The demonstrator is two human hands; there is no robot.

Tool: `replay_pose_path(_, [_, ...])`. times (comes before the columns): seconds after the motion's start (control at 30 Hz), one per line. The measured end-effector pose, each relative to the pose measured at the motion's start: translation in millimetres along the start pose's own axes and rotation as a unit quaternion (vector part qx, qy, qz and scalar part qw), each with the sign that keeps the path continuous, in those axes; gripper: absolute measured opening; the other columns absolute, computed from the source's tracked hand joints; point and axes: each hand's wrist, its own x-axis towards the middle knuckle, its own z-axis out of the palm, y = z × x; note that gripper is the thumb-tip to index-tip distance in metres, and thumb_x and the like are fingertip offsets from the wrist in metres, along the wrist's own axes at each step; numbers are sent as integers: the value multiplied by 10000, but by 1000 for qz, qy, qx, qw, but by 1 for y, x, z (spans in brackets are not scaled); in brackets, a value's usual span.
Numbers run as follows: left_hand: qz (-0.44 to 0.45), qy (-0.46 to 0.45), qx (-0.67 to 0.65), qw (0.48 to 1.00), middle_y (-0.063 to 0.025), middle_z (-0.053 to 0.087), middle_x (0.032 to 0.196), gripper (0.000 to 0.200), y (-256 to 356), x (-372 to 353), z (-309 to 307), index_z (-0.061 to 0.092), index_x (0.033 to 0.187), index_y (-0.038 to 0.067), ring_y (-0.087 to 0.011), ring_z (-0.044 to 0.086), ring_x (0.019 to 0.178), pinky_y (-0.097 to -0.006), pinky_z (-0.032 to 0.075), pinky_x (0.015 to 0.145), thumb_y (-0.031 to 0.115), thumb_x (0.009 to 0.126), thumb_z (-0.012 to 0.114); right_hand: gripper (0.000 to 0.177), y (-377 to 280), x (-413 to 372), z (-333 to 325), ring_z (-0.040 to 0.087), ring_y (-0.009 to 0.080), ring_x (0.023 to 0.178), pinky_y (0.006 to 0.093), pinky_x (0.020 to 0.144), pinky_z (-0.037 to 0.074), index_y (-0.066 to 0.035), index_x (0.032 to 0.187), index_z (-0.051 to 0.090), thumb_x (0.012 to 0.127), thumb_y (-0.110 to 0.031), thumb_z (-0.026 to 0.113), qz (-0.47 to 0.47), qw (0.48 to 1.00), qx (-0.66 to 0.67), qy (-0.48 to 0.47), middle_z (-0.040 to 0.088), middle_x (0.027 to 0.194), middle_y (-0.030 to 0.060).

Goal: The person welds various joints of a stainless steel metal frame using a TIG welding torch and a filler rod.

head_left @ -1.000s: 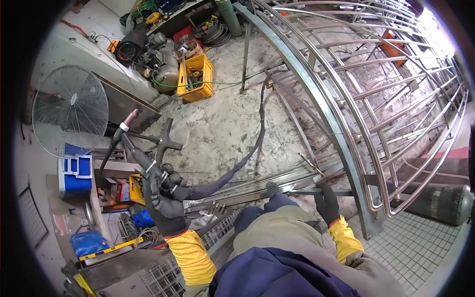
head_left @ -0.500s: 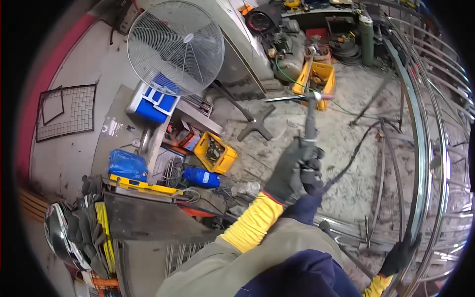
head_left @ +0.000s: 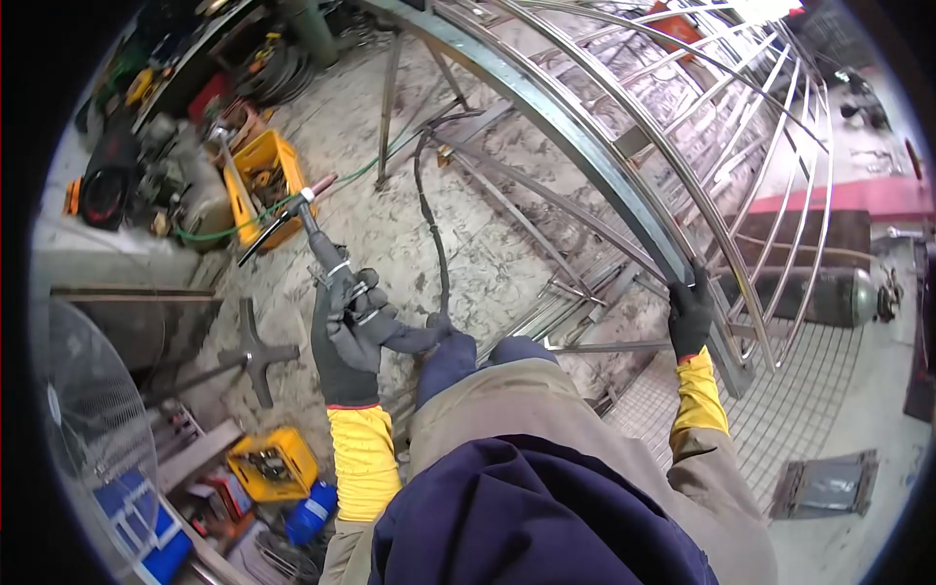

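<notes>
My left hand (head_left: 349, 336), in a dark glove with a yellow cuff, is closed around the handle of a TIG welding torch (head_left: 314, 234). The torch points up and away, its pink cup to the right and its black back cap to the left. From the hand a dark sheathed cable (head_left: 429, 219) runs across the floor. On the right side, my right hand (head_left: 690, 314), gloved the same way, grips the flat edge bar of a curved metal frame (head_left: 595, 151). Shiny bent tubes make up the frame's far side. Some fingers of both hands are hidden.
Two yellow crates (head_left: 268, 180) with parts stand on the left, one beyond the other. A fan (head_left: 97, 429) and its cross-shaped base (head_left: 255, 353) are nearby. Metal bars lie by my legs. A gas cylinder (head_left: 829, 295) lies at the right, beyond a tiled floor area.
My view has swung to the right, so the fan and crates now sit further left. The frame and my right hand on it show more fully. The torch stays in my left hand.
</notes>
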Motion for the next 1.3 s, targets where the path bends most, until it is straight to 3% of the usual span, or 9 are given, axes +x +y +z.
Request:
replay_pose_path(0.33, [-59, -14, -156, 986, -38, 616, 937, 295, 66, 87, 32, 622, 1232, 35, -169, 593, 819, -423, 551, 854, 287, 1082, 597, 230, -222, 70, 18, 721, 329, 970, 460, 845, 539, -93, 1134, 749, 905, -81, 729, -85, 979, 146, -113, 761, 1109, 124])
replay_pose_path(0.47, [-65, -108, -289, 949, -130, 739, 1080, 346, 100, 133, 43, 670, 1275, 75, -266, 717, 917, -474, 577, 848, 350, 1073, 614, 245, -259, 109, 51, 735, 308, 903, 420, 820, 549, -70, 1199, 716, 956, -69, 683, -67, 960, 270, -37, 758, 1101, 132])
replay_pose_path(0.53, [-37, -130, -285, 949, -115, 716, 1047, 325, 124, 147, 73, 670, 1224, 72, -231, 672, 911, -430, 538, 874, 341, 1044, 648, 198, -279, 126, 74, 740, 233, 943, 382, 860, 576, -28, 1197, 698, 1037, -84, 596, 152, 803, 570, -83, 747, 1102, 101])
replay_pose_path(0.73, [47, -159, -234, 958, -110, 711, 1101, 277, 147, 191, 130, 644, 1136, 84, -278, 671, 988, -479, 524, 981, 328, 1011, 681, 239, -367, 223, 94, 717, 190, 975, 358, 956, 579, 16, 1231, 657, 1111, -172, 570, 147, 568, 803, -103, 722, 1094, 103])
replay_pose_path(0.93, [-4, -36, -175, 984, -64, 694, 993, 170, 130, 215, 146, 618, 1009, 125, -244, 684, 944, -466, 579, 936, 292, 1031, 638, 257, -408, 276, 110, 680, 147, 959, 321, 911, 544, 8, 1249, 676, 1112, -193, 593, 143, 617, 757, -160, 728, 1051, 74])
replay_pose_path(1.07, [-73, 28, -270, 960, 3, 574, 848, 203, 108, 261, 108, 576, 939, 150, -197, 669, 871, -395, 587, 838, 317, 1026, 652, 280, -413, 284, 133, 642, 133, 1059, 327, 962, 518, 19, 1253, 691, 1151, -177, 519, 34, 785, 617, -46, 689, 1133, 61])
replay_pose_path(1.13, [-80, -58, -224, 970, -14, 649, 902, 182, 78, 288, 58, 647, 1052, 136, -201, 659, 826, -387, 576, 808, 315, 1028, 667, 279, -423, 289, 139, 629, 157, 1122, 346, 994, 503, 24, 1236, 683, 1153, -183, 515, 60, 769, 635, -41, 681, 1107, 62])
replay_pose_path(1.2, [-149, 63, -185, 969, 4, 629, 869, 198, 92, 275, 99, 648, 1055, 137, -164, 621, 769, -342, 562, 738, 332, 1033, 679, 293, -430, 291, 147, 633, 170, 1030, 344, 919, 516, 17, 1231, 676, 1161, -217, 514, 175, 673, 711, -109, 667, 1077, 66])
replay_pose_path(1.3, [-166, 59, -169, 970, 4, 648, 959, 91, 91, 293, 78, 631, 1103, 168, -147, 651, 833, -332, 559, 741, 218, 1054, 689, 334, -449, 289, 154, 525, 113, 838, 304, 748, 434, -31, 1154, 696, 1156, -321, 531, 203, 768, 599, -103, 610, 938, -3])
